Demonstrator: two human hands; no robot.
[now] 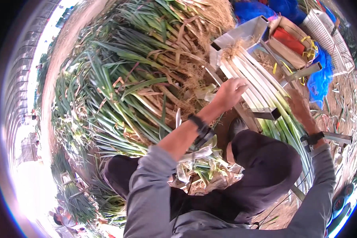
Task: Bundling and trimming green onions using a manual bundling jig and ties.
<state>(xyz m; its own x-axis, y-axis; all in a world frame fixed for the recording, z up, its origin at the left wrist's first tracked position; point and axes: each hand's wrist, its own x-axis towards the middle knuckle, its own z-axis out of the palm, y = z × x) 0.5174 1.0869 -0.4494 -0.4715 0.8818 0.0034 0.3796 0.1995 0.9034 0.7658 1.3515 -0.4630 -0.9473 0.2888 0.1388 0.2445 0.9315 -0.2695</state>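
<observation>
In front of me a bundle of long green onions [259, 83], with white stalks and rooty far ends, lies across a metal frame [242, 33]. My left hand [231, 94] is above the left edge of the white stalks, its fingers curled together. Whatever may be between those fingers is too small to make out. At the bundle's right side, my right hand [300, 109] is against the stalks where white turns to green. Its fingers are smeared and partly hidden, so their grip is unclear. The green leaves [285, 127] run back toward me beside my right knee.
A large heap of untrimmed green onions [127, 79] fills the left. Far right are a cardboard box [287, 43] with something red inside, a white plastic basket [329, 41] and blue plastic sheeting [320, 77]. Metal bar ends [337, 137] stick out at the right. Peeled leaves [204, 168] lie between my legs.
</observation>
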